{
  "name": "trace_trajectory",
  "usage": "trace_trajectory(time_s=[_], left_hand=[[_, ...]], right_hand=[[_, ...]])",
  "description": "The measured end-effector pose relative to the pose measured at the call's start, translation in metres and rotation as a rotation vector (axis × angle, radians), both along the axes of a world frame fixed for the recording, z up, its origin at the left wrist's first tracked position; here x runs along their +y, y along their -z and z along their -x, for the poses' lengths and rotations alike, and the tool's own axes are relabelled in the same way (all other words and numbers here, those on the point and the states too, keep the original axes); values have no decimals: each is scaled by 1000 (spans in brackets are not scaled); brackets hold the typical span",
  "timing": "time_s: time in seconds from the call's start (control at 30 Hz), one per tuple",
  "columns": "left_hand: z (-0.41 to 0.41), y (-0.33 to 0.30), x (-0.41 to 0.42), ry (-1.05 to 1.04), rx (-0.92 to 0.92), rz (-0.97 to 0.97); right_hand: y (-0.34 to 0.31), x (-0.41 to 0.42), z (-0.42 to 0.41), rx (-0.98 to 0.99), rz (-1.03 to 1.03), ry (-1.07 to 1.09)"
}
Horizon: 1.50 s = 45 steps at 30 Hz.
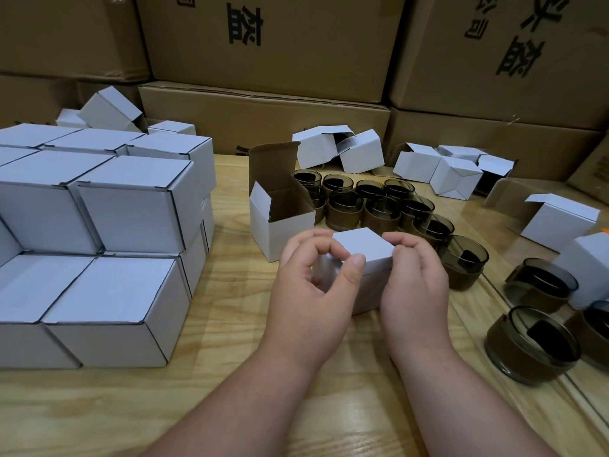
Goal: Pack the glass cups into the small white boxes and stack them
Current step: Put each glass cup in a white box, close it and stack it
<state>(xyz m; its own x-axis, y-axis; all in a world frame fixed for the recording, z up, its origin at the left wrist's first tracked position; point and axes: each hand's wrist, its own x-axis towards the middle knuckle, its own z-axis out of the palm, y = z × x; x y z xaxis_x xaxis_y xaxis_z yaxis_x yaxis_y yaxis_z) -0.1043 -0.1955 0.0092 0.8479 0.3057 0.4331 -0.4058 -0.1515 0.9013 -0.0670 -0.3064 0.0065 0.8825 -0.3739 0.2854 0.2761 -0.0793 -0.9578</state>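
A small white corrugated-cardboard box (357, 258) is pinched between both hands above the pale wooden tabletop (230, 357), just in front of an open white box with its brown-lined lid flap raised (280, 209): the left hand (306, 285) is curled round its left side with the thumb laid over the top edge, and the right hand (412, 278) is curled round its right side, fingertips hooked on the lid. The lid appears closed or nearly so; whether a cup is inside cannot be told. If one is, the weight is judged to sit low and loose, so the box is best held by two opposite walls or supported from beneath, not by the lid flap, which would be expected to pull open. The thin card is likely to dent under hard pressure. The smoky brown glass cups (379, 206) clustered behind the hands, and others at the right (534, 344), are judged heavy for their size, smooth, slippery and breakable; a grip round the wall is advised, with gentle lowering. The stack of closed white boxes (108, 232) stands at the left, where flat, squared placement is called for.
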Motion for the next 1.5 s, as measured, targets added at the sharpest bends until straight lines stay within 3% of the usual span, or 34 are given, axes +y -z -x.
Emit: trace_trajectory(time_s=[0.2, 0.43, 1.0, 1.23, 1.5], left_hand=[[-5, 3, 1, 7, -22, 69], [-5, 6, 1, 62, 78, 145], [-6, 7, 0, 49, 132, 77], [-6, 8, -2, 9, 143, 89], [-9, 10, -3, -20, 154, 33]], right_hand=[[0, 1, 0, -22, -27, -38], [-1, 8, 5, 23, 36, -109], [10, -2, -10, -33, 31, -13], [9, 4, -2, 25, 37, -143], [10, -3, -10, 10, 16, -68]])
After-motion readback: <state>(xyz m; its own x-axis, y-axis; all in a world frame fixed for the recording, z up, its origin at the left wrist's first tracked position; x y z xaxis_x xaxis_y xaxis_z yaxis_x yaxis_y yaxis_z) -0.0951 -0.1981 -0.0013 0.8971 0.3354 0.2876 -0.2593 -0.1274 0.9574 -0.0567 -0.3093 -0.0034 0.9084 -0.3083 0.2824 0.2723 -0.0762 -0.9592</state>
